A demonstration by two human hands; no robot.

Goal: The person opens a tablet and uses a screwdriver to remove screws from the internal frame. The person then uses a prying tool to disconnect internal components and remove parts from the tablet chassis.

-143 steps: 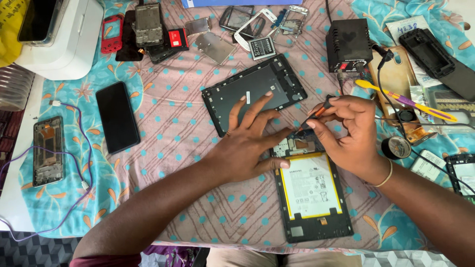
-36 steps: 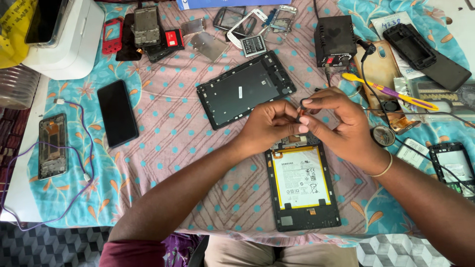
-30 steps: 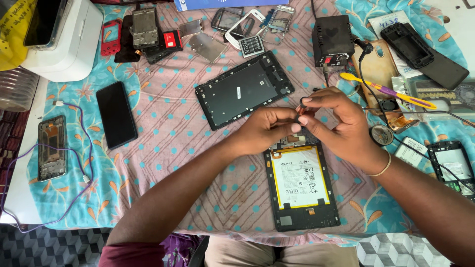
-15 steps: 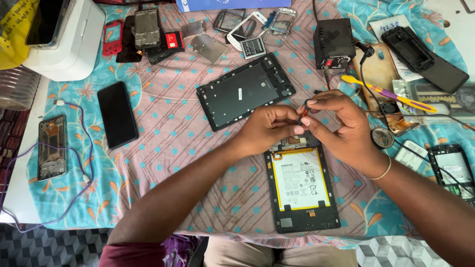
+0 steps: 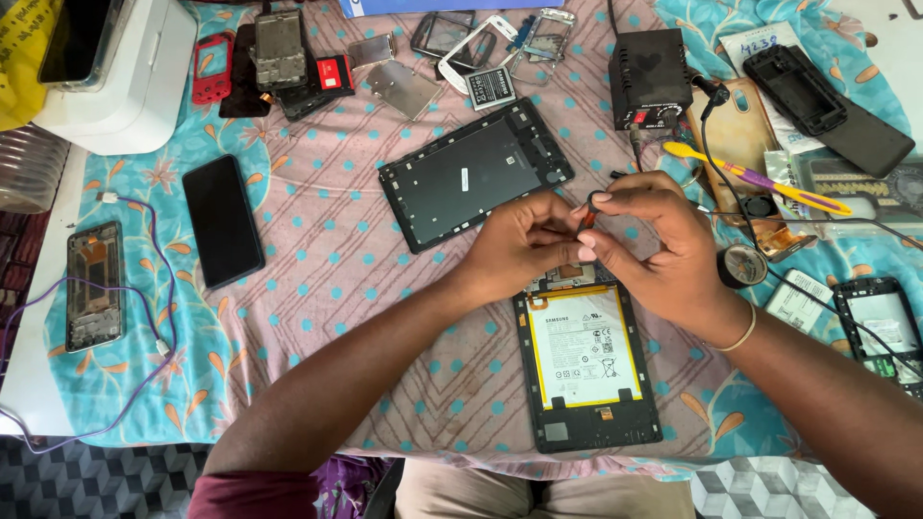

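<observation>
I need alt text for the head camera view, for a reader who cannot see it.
Two hands, left hand and right hand, meet over an opened tablet with its battery exposed, pinching a small dark part between the fingertips. A removed black back cover lies just behind on the patterned cloth.

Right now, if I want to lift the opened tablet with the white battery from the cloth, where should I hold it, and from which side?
Probably by the long black frame edges of the opened tablet, pinched across its width from the near, lower end. That end lies flat and free, while both hands, left hand and right hand, work above its top end. Avoid pressing the battery.
</observation>
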